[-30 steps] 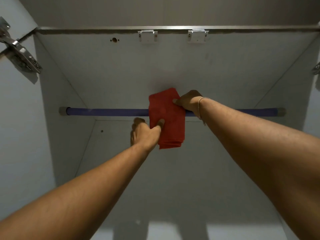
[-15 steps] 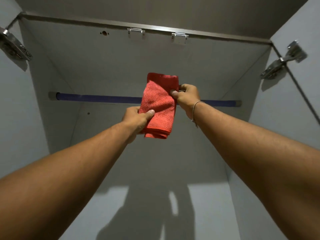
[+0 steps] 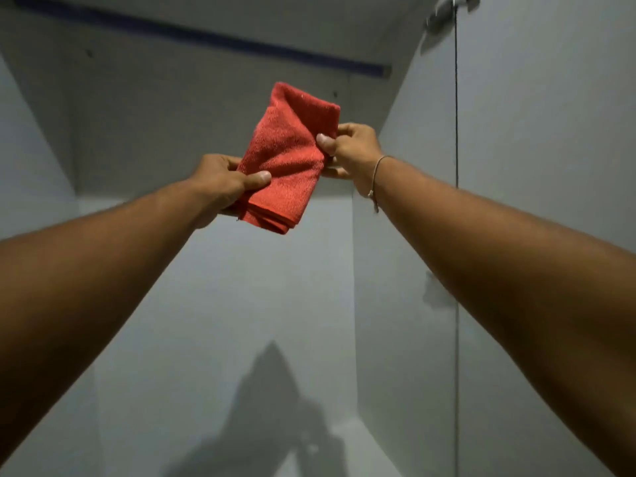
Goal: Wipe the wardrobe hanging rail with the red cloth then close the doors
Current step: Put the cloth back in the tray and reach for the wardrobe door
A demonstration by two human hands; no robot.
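1. Head view: the rail (image 3: 206, 37) runs across the upper frame, inside the wardrobe. All positions below are given relative to the rail.
2. The cloth (image 3: 287, 160) is folded and held well below the rail, clear of it. No part of the cloth touches the rail.
3. Left hand (image 3: 220, 184): closed on the lower left edge of the cloth, thumb pressed on its front face, fingers behind.
4. Right hand (image 3: 351, 149): closed on the upper right edge of the cloth, thumb and fingers pinching the fold. A thin bracelet (image 3: 377, 173) sits at this wrist.
5. The right door (image 3: 550, 132) stands open, to the right of the rail's right end; a hinge (image 3: 444, 12) shows just above that end. The left door is out of frame.
6. Step in hand, as judged: the cloth is off the rail, so this is either a re-fold between passes or the end of wiping. The frame does not settle which.
7. Next move, if wiping goes on: raise the cloth, wrap it around the rail and slide along its length.
8. Next move, if wiping is done: free one hand from the cloth, then swing each door shut.
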